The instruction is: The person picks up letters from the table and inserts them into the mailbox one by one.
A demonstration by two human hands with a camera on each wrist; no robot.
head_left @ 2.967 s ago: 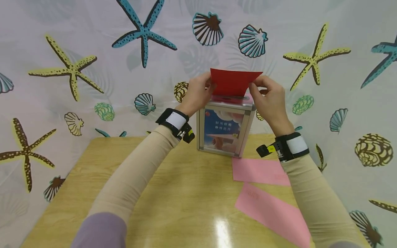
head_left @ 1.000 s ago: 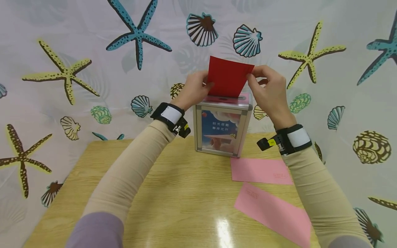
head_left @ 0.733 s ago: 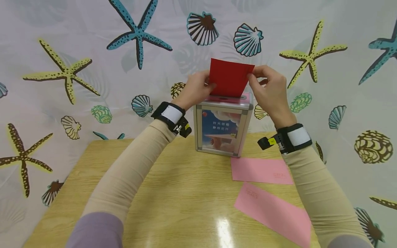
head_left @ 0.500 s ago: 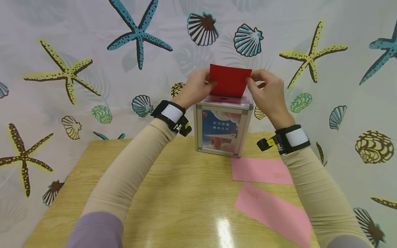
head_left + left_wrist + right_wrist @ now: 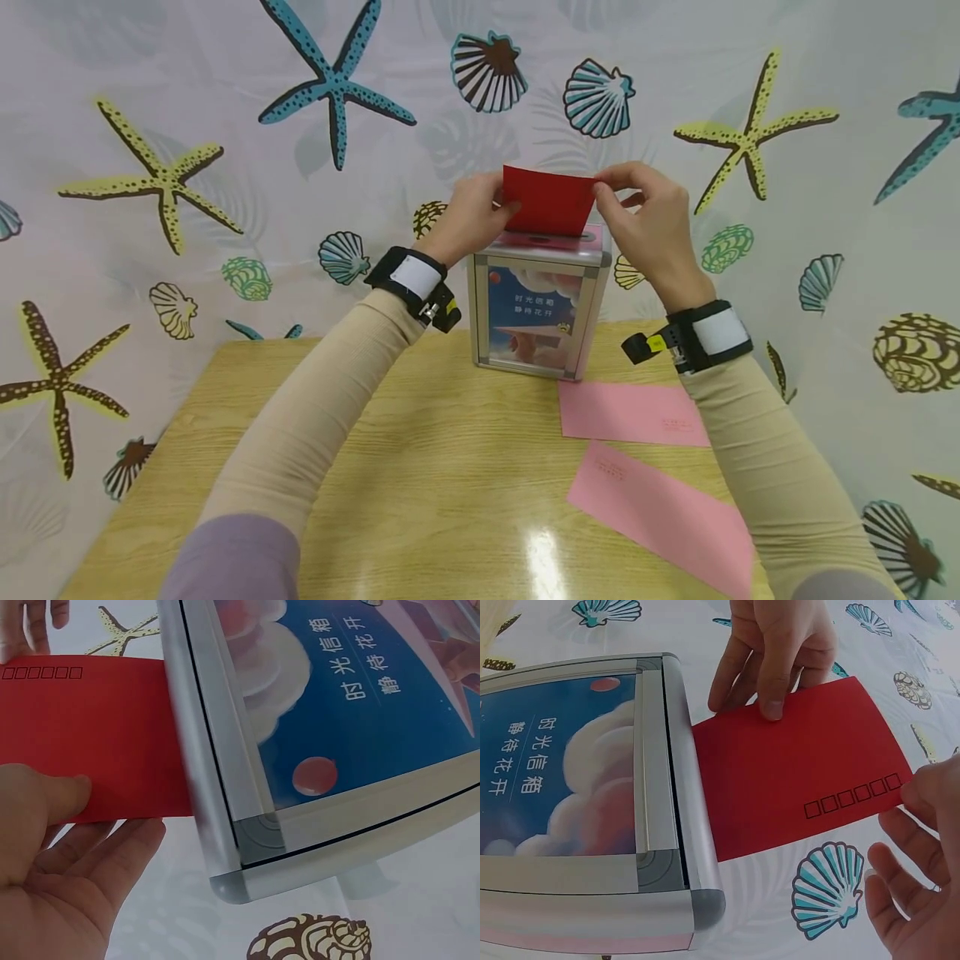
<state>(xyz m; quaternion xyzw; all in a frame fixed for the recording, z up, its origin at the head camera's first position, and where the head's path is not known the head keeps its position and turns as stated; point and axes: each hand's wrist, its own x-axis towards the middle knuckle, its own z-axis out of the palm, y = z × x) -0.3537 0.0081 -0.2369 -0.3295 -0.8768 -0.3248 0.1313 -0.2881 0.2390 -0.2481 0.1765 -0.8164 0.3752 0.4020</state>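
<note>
A red envelope point(image 5: 547, 200) with a row of small printed squares stands in the slot on top of a silver-framed letter box point(image 5: 534, 312); its lower part is hidden inside. My left hand point(image 5: 472, 215) pinches the envelope's left edge, close above the box top, thumb on the near face. My right hand point(image 5: 651, 218) pinches the upper right corner between thumb and forefinger. In the right wrist view the other fingers of the right hand point(image 5: 919, 855) curve loosely, off the paper. The left wrist view shows the left thumb point(image 5: 67, 796) on the red paper beside the box rim.
Two pink envelopes lie on the wooden table point(image 5: 420, 475): one point(image 5: 630, 414) just in front of the box, the other point(image 5: 663, 517) nearer, slanting under the right forearm. A white cloth point(image 5: 405, 192) printed with starfish and shells hangs behind.
Over the last second the red envelope has sunk lower into the slot, and my right hand has moved slightly down and left with its corner. The left hand has kept its place.
</note>
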